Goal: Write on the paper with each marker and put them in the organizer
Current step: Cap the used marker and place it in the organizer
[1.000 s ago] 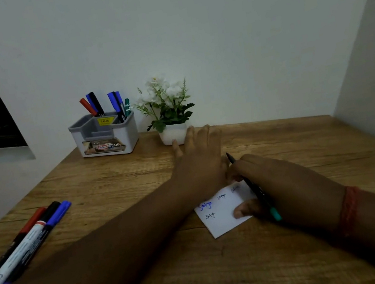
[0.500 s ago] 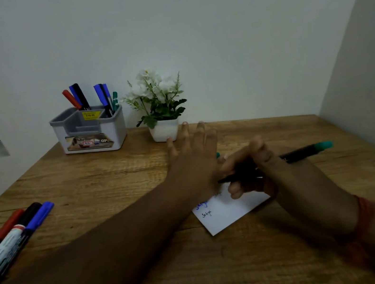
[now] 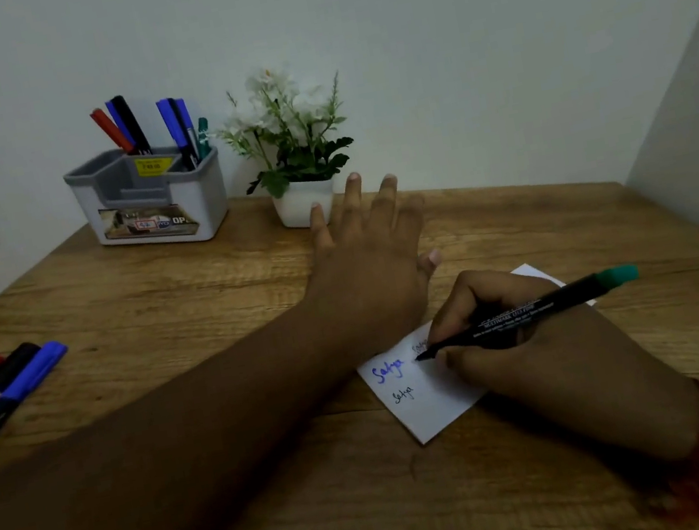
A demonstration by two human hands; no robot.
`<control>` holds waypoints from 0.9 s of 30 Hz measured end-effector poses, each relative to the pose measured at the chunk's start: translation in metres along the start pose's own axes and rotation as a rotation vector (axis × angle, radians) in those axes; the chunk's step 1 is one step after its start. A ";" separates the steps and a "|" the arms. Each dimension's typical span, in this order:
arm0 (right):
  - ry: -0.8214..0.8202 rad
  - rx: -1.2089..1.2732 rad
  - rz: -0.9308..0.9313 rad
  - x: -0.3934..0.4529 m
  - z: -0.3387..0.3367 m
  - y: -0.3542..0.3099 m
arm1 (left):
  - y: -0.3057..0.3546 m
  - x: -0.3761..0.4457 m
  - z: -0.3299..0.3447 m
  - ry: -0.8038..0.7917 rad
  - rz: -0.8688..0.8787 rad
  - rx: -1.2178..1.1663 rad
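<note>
Wooden desk (image 3: 212,289); white walls (image 3: 461,34)

Paper (image 3: 427,396) on table (image 3: 202,290), front right of centre. Right hand (image 3: 534,344) on paper, gripping marker (image 3: 528,311), tip touching sheet. Left hand (image 3: 370,261) flat just behind paper's left end. Organizer (image 3: 149,202) at back left, markers upright inside. Plant pot (image 3: 305,207) just right of organizer. Three markers (image 3: 0,387) lying at far left edge.
</note>
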State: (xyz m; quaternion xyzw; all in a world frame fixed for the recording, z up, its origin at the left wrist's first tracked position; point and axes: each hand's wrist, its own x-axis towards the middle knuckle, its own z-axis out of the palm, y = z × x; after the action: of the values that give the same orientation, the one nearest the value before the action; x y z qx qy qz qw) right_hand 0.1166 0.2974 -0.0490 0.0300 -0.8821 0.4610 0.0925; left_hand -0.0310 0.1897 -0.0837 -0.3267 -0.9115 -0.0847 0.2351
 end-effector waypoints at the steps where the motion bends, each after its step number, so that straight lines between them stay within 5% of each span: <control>1: -0.002 0.014 0.004 0.000 0.000 0.000 | 0.001 0.000 0.000 -0.002 -0.011 -0.021; 27: -0.010 -0.106 0.048 -0.007 -0.007 -0.004 | 0.006 -0.004 -0.003 0.052 0.118 0.115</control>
State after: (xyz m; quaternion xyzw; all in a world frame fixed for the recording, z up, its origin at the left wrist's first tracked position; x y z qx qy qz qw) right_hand 0.1248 0.3002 -0.0434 0.0062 -0.9061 0.4157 0.0783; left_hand -0.0236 0.1915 -0.0828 -0.3635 -0.8876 -0.0267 0.2816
